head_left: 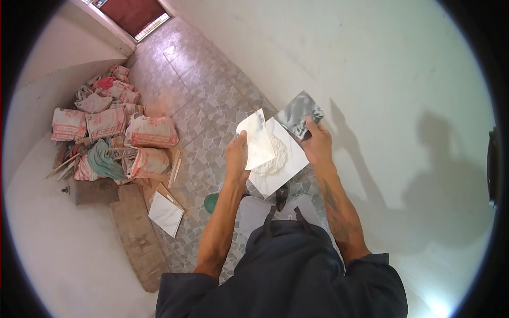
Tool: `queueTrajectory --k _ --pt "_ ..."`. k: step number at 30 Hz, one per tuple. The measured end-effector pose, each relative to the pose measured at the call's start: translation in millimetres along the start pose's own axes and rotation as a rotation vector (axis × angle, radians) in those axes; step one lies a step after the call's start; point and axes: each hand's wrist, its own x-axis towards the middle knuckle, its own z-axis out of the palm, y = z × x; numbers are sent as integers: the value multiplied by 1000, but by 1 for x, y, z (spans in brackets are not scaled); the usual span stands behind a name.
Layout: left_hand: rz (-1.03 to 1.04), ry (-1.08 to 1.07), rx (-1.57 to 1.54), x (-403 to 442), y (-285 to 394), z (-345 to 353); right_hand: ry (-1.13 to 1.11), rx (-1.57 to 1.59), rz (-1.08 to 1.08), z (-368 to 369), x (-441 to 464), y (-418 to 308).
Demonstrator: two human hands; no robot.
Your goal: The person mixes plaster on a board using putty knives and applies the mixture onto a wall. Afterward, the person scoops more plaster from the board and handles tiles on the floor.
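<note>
My left hand [237, 159] is closed on a pale, thin flat plate [257, 139] that reflects light, thumb on its upper face. In my right hand [318, 142] is a dark, shiny metal plate [300, 113], pinched at its lower right edge. Below and between both plates is a white tile [296, 159] bearing a mound of white, pasty or powdery material [278, 159]. The pale plate hides part of the mound. Whether it touches the material, I cannot tell.
Red-and-white sacks [151, 131] are piled at the left wall with a green cloth [104, 160] and sticks. A board [139, 238] and a marbled tile [166, 213] lie nearer. A wall [403, 79] rises close on the right. A red door [135, 18] stands far off.
</note>
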Motion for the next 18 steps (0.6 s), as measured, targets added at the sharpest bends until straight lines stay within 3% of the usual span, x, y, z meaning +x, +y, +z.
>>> queueTrajectory --k 2,5,8,10,11,13,18 --pt "-45 20 -38 -1 6 0 -119 -28 -81 11 -15 -13" --pt "-139 14 -111 -5 15 6 -95 -746 -243 20 -45 -29" --pt "-220 -74 -180 -9 17 15 -190 -1098 -411 48 -82 -40" --pt "-258 -198 -245 -10 18 20 -550 -969 -938 54 -73 -30" --pt "-237 -136 -175 -14 18 21 -725 -873 -1194 52 -67 -25" --pt "-278 7 -92 -28 39 42 -843 -1043 -1201 30 -57 -24" --pt "-244 -91 54 10 20 5 -860 -1217 -1132 -3 -57 -31"
